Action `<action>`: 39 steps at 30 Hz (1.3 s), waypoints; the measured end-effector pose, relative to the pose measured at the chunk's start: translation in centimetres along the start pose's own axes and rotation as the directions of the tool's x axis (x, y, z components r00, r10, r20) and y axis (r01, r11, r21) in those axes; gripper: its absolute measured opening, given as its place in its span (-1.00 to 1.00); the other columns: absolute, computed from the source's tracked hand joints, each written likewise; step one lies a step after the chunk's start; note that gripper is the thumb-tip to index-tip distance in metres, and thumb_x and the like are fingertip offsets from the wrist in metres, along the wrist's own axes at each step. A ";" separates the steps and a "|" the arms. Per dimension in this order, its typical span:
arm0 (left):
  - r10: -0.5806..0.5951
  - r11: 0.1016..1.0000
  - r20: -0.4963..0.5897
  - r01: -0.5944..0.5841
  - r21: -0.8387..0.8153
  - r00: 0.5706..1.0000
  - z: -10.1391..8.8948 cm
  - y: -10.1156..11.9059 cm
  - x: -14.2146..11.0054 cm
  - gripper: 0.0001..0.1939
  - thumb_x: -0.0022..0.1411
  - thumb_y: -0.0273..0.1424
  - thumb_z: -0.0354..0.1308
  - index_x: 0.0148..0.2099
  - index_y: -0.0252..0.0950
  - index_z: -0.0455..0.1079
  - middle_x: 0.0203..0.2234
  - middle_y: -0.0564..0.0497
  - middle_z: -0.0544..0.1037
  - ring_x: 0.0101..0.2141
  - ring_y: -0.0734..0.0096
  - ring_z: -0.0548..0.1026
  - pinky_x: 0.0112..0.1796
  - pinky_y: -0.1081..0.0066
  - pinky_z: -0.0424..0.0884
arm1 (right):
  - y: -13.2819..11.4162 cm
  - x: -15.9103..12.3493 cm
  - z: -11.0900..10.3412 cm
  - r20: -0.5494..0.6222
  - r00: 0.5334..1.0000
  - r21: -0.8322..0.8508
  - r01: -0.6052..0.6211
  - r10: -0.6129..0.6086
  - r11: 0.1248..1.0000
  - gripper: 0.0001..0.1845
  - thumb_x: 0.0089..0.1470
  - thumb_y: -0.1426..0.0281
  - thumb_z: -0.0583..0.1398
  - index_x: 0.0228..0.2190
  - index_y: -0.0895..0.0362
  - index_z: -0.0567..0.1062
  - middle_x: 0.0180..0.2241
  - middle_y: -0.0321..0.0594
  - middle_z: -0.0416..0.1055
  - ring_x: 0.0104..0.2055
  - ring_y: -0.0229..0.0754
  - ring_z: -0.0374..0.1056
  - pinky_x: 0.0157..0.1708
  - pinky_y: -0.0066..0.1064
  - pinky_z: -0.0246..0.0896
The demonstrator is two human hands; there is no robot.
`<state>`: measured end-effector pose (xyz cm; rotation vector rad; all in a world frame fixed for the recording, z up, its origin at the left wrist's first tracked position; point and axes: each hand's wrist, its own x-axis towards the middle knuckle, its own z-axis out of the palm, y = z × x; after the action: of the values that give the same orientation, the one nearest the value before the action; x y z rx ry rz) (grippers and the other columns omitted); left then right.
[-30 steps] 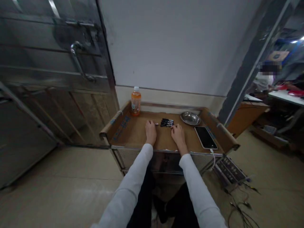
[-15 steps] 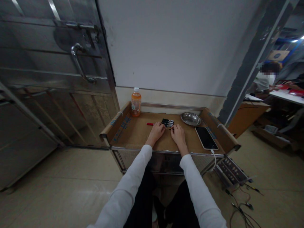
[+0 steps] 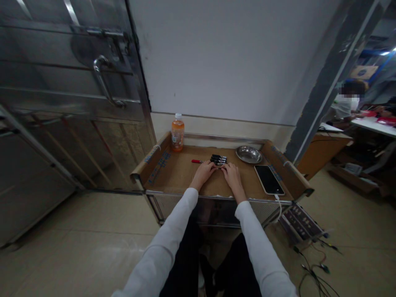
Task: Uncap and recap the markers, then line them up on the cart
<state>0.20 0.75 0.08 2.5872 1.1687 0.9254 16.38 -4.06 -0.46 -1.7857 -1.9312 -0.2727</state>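
Over the front middle of the cardboard-lined cart top, my left hand and my right hand almost meet at the fingertips. Both have their fingers pinched together around something small and thin, which is too covered to name. Just beyond the fingertips lies a cluster of several black marker-like pens side by side, their near parts partly behind my hands. A slim red-ended object rests left of the cluster, with its right end running behind my left hand.
An orange drink bottle stands at the back left of the cart. A round metal dish sits at the back right, and a phone with a white cable lies at front right. Raised cardboard sides border the top. Another person is far right.
My right hand has shifted slightly left, and the fingertips of both hands have come closer together. The pens, bottle, dish and phone stay in place.
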 end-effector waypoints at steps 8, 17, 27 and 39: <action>-0.037 0.998 -0.012 0.038 0.052 0.999 -0.2 0.3 0.0 -0.89 0.30 -0.40 0.05 -0.22 -0.31 0.38 -0.25 -0.08 0.48 -0.19 0.29 0.45 -0.10 0.31 0.35 | 0.1 0.0 -0.1 -0.014 1.000 0.087 0.018 -0.017 0.996 -0.80 0.22 0.44 0.05 -0.23 0.13 0.47 -0.21 -0.11 0.43 -0.12 -0.10 0.30 -0.14 -0.32 0.10; -0.057 0.991 -0.017 0.058 0.116 0.998 -0.4 0.5 0.0 -0.87 0.30 -0.39 0.04 -0.20 -0.31 0.38 -0.23 -0.10 0.49 -0.18 0.26 0.45 -0.10 0.28 0.35 | 0.2 0.2 -0.1 -0.012 1.000 0.141 0.023 -0.021 0.990 -0.78 0.22 0.45 0.04 -0.22 0.13 0.47 -0.20 -0.10 0.43 -0.12 -0.11 0.31 -0.10 -0.32 0.12; -0.088 0.985 -0.011 0.089 0.147 0.996 -0.7 0.7 0.0 -0.88 0.29 -0.38 0.08 -0.20 -0.31 0.39 -0.23 -0.10 0.49 -0.16 0.26 0.44 -0.09 0.30 0.32 | 0.0 0.2 -0.2 -0.024 1.000 0.173 0.013 -0.009 0.985 -0.77 0.21 0.46 0.04 -0.22 0.14 0.48 -0.20 -0.11 0.43 -0.13 -0.11 0.32 -0.09 -0.33 0.14; -0.057 0.996 0.002 0.057 0.064 0.998 -0.8 0.8 0.0 -0.90 0.29 -0.42 0.07 -0.20 -0.29 0.40 -0.22 -0.08 0.50 -0.19 0.31 0.46 -0.11 0.34 0.34 | 0.1 0.1 -0.1 -0.033 0.999 0.161 0.005 0.000 0.987 -0.77 0.21 0.48 0.04 -0.21 0.13 0.48 -0.20 -0.11 0.43 -0.14 -0.14 0.33 -0.12 -0.36 0.15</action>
<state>0.17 0.13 1.01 2.5885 1.2843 0.8849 16.45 -4.00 -0.30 -1.6638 -1.8763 -0.1419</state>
